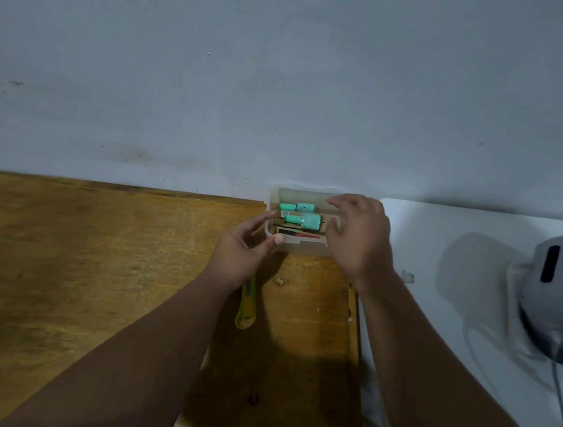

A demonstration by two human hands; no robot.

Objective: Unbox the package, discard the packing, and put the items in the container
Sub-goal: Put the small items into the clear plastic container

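Note:
A small clear plastic container (301, 248) stands at the table's far edge against the wall. Inside lie two green tube-shaped items (302, 219), resting on a brown cardboard pack (285, 212), with a flat red and black piece (300, 234) toward the front. My left hand (240, 255) is at the container's front left corner, with the thumb on the front rim and the index finger at the left wall. My right hand (360, 236) covers the container's right end, its fingers curled down at the right end of the cardboard pack.
A yellow utility knife (246, 308) lies on the wooden table (79, 262), partly under my left wrist. To the right, a white surface (433, 331) holds a grey and white device (554, 294) with a cable. The grey wall (286, 76) is right behind the container.

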